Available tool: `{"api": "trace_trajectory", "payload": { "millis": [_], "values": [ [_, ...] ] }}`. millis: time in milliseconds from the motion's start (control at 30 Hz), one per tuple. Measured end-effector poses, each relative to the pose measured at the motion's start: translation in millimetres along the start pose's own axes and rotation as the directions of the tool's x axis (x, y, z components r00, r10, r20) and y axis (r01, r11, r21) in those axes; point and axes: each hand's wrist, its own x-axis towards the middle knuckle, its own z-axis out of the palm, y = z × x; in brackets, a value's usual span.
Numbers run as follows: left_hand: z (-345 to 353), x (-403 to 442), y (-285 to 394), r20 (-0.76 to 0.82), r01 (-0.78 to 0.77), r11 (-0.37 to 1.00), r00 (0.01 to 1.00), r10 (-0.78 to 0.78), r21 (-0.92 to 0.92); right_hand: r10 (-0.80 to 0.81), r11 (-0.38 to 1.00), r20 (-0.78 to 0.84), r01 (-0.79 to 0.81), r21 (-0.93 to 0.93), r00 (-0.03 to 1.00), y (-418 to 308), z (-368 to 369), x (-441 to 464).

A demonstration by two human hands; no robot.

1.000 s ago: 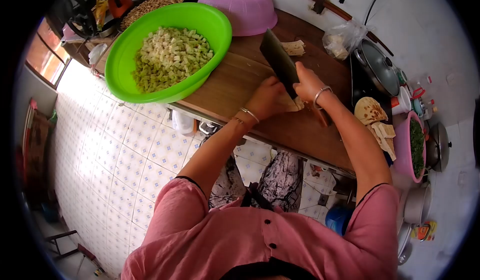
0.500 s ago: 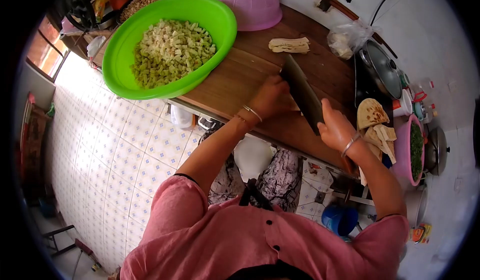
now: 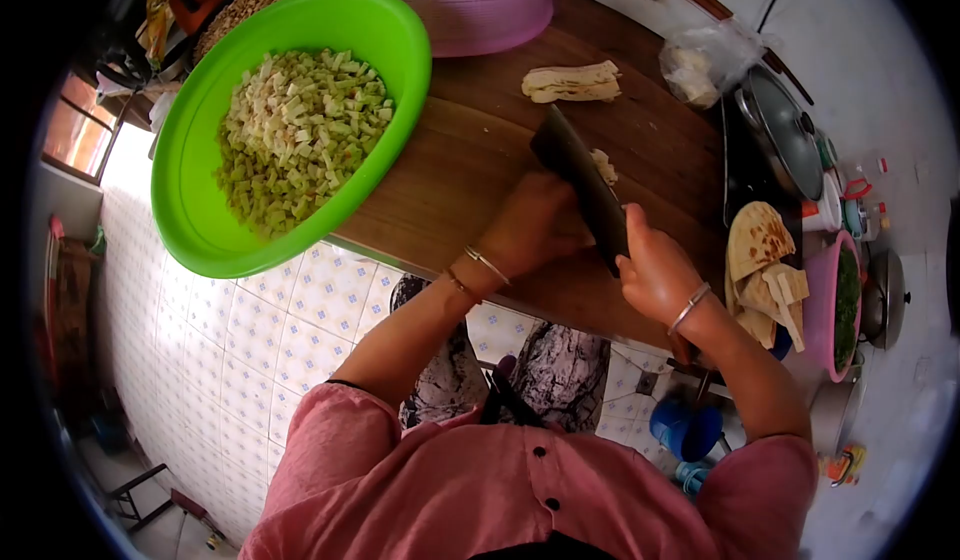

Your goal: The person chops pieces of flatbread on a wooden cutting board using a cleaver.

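Note:
My right hand (image 3: 655, 268) is closed round the handle end of a dark, wide-bladed cleaver (image 3: 582, 188), whose blade slants up to the left over the brown wooden board (image 3: 440, 170). Close to the blade's left side is my left hand (image 3: 533, 222), its fingers curled; whatever lies beneath them is hidden. Small pale cut pieces (image 3: 604, 167) lie just right of the blade. Farther back on the board rests a folded strip of flatbread (image 3: 572, 83). A green basin (image 3: 400, 30) at the left holds a heap of diced pale green pieces (image 3: 300, 130).
A pink colander (image 3: 460, 5) lies upside down at the back. On the right are a plastic bag (image 3: 705, 60), a lidded pan (image 3: 785, 130), browned flatbreads (image 3: 762, 240) and a pink tub of chopped greens (image 3: 820, 305). A blue bucket (image 3: 690, 428) is below the counter.
The cleaver has shifted from the earlier cut spot, and small cut pieces now show right of its blade. The green basin appears lower and further left as the view has shifted.

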Motion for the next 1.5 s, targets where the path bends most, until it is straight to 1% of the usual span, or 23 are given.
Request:
{"api": "trace_trajectory", "payload": {
  "millis": [67, 133, 167, 233, 333, 400, 433, 500, 533, 567, 600, 633, 667, 733, 833, 900, 933, 1000, 1167, 1233, 1433, 1467, 1500],
  "values": [
    [1.0, 0.6, 4.0, 0.005, -0.020, 1.000, 1.000, 0.020, 0.005, 0.015, 1.000, -0.014, -0.015, 0.012, 1.000, 2.0, 4.0, 5.8],
    [-1.6, 3.3, 5.3, 0.000, -0.033, 0.999, 0.999, 0.033, 0.036, -0.129, 0.991, -0.121, 0.133, 0.028, 0.984, 6.0, 12.8, 34.3],
    [-2.5, 2.7, 5.5, 0.001, -0.044, 0.997, 0.999, 0.044, 0.057, -0.125, 0.992, -0.115, 0.128, 0.019, 0.985, -1.6, 8.2, 47.6],
    [-3.5, -1.8, 5.9, -0.013, -0.054, 0.998, 0.998, 0.054, -0.017, -0.150, 0.988, -0.116, 0.152, 0.006, 0.982, -12.3, 1.1, 67.4],
    [-2.8, -8.6, 10.8, -0.061, -0.088, 0.994, 0.994, 0.092, 0.058, -0.144, 0.990, -0.072, 0.143, -0.017, 0.987, -17.0, -4.7, 75.2],
    [-2.4, -10.7, 9.9, -0.065, -0.100, 0.991, 0.992, 0.106, 0.085, -0.011, 0.994, -0.028, 0.014, 0.105, 1.000, -19.0, -11.5, 66.0],
    [-3.5, -9.7, 8.0, -0.066, -0.122, 0.985, 0.989, 0.131, 0.122, -0.016, 0.995, -0.034, 0.019, 0.097, 0.999, -17.2, -11.3, 62.6],
    [-4.1, -9.7, 6.7, -0.084, -0.123, 0.987, 0.988, 0.132, 0.107, -0.014, 0.993, -0.069, 0.023, 0.118, 0.997, -14.0, -11.1, 59.9],
    [-3.4, -10.4, 5.8, -0.090, -0.113, 0.990, 0.989, 0.121, 0.084, -0.021, 0.994, -0.069, 0.029, 0.110, 0.997, -12.3, -11.8, 55.7],
    [-1.7, -11.5, 4.3, -0.095, -0.109, 0.991, 0.989, 0.116, 0.083, -0.079, 0.996, -0.154, 0.084, 0.026, 0.985, -9.0, -9.4, 48.6],
    [-0.8, -11.8, 3.6, -0.137, -0.153, 0.988, 0.978, 0.156, 0.033, -0.139, 0.990, -0.231, 0.129, -0.058, 0.963, -8.0, -7.7, 39.9],
    [-0.3, -12.7, 2.8, -0.181, -0.199, 0.980, 0.964, 0.193, -0.016, -0.139, 0.990, -0.225, 0.129, -0.059, 0.964, -6.4, -7.5, 31.7],
    [-0.6, -13.5, 1.5, -0.183, -0.194, 0.981, 0.965, 0.187, -0.020, -0.143, 0.989, -0.188, 0.132, -0.067, 0.972, -5.5, -9.0, 23.1],
    [-1.9, -11.2, 1.9, -0.085, -0.100, 0.995, 0.991, 0.099, -0.014, -0.138, 0.989, -0.149, 0.128, -0.075, 0.979, -9.1, -11.2, 3.3],
    [-3.6, -10.1, 3.8, -0.073, -0.089, 0.995, 0.994, 0.087, -0.035, -0.103, 0.989, -0.086, 0.093, -0.113, 0.991, -12.4, -13.0, -25.4],
    [-3.0, -10.5, 3.4, -0.075, -0.079, 0.996, 0.994, 0.077, -0.029, -0.011, 0.995, 0.027, 0.014, -0.102, 1.000, -6.8, -12.3, -35.4],
    [-3.5, -10.9, 3.1, -0.077, -0.070, 0.997, 0.995, 0.068, -0.018, -0.010, 0.995, 0.034, 0.014, -0.102, 0.999, -6.6, -11.0, -40.8],
    [-4.2, -12.2, 3.2, -0.059, -0.044, 0.999, 0.997, 0.042, -0.030, -0.053, 0.991, -0.035, 0.048, -0.127, 0.998, -6.6, -8.8, -50.5],
    [-5.1, -11.0, 3.0, -0.039, -0.009, 0.998, 0.999, 0.007, -0.064, 0.002, 0.997, 0.030, 0.000, -0.080, 1.000, -7.0, -6.4, -40.5],
    [-5.1, -11.6, 1.2, -0.039, -0.003, 0.999, 0.999, 0.002, -0.033, 0.007, 0.997, 0.050, -0.003, -0.077, 0.999, -4.1, -1.7, -32.2],
    [-6.9, -7.8, 4.3, 0.029, 0.075, 0.997, 0.997, -0.074, -0.024, 0.011, 0.999, 0.042, -0.013, 0.048, 0.999, -4.9, 1.9, -3.6],
    [-7.1, -6.7, 5.0, 0.035, 0.069, 0.997, 0.997, -0.068, -0.021, -0.008, 0.998, 0.028, 0.007, 0.067, 1.000, -3.7, 1.9, 0.7],
    [-7.1, -7.0, 7.0, -0.001, 0.015, 1.000, 1.000, -0.015, -0.023, -0.024, 0.996, 0.011, 0.023, 0.087, 1.000, -2.7, 2.5, 3.9]
  ]
}}
